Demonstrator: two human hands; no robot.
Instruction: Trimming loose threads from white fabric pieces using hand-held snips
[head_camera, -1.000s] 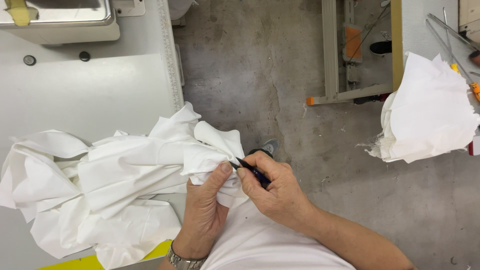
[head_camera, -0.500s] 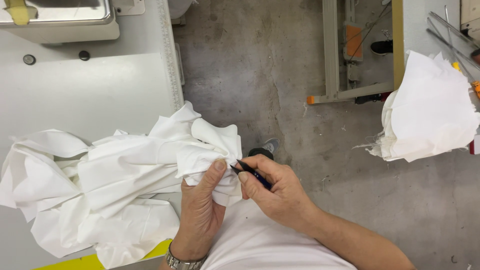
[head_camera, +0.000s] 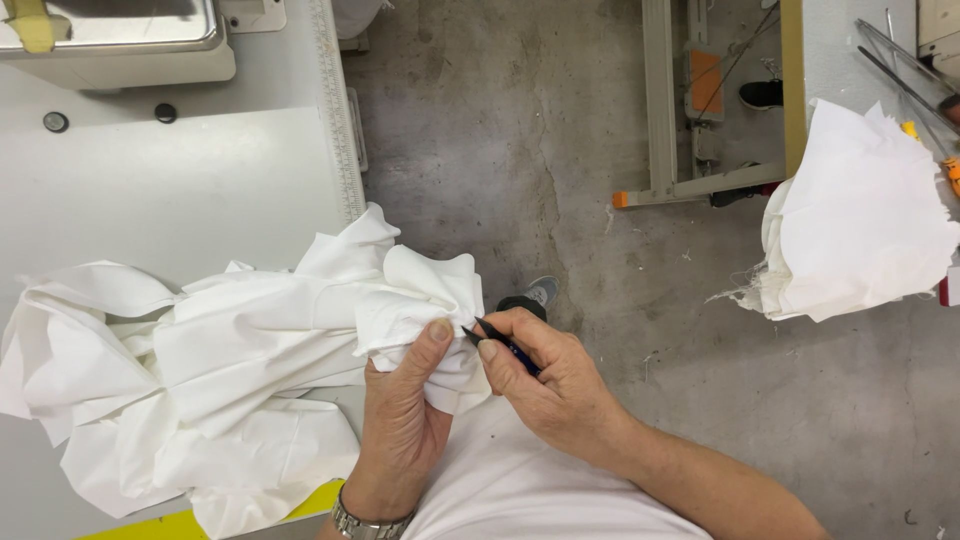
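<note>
1. Grey, stained concrete floor (head_camera: 520, 130) fills the middle of the head view, with a pale grey worktop (head_camera: 180, 190) at nine to eleven o'clock.
2. White fabric (head_camera: 200, 370), crumpled and folded, lies across that worktop's near edge, from nine o'clock toward the centre.
3. Left hand (head_camera: 400, 420), at six o'clock, has its fingers closed on a bunched corner of the white fabric, thumb pressed on top; a metal wristwatch (head_camera: 365, 522) sits on its wrist.
4. Right hand (head_camera: 555, 385), just to the right of the left hand, has its fingers pinched round a dark pen-like tool (head_camera: 503, 345), whose tip touches the fabric beside the left thumb.
5. At two to three o'clock, a second pile of white cloth (head_camera: 860, 220) hangs over the edge of another table (head_camera: 795, 90).
6. At twelve o'clock on the worktop stands a sewing machine base (head_camera: 120, 45), with a ruler strip (head_camera: 335, 110) along the edge.
</note>
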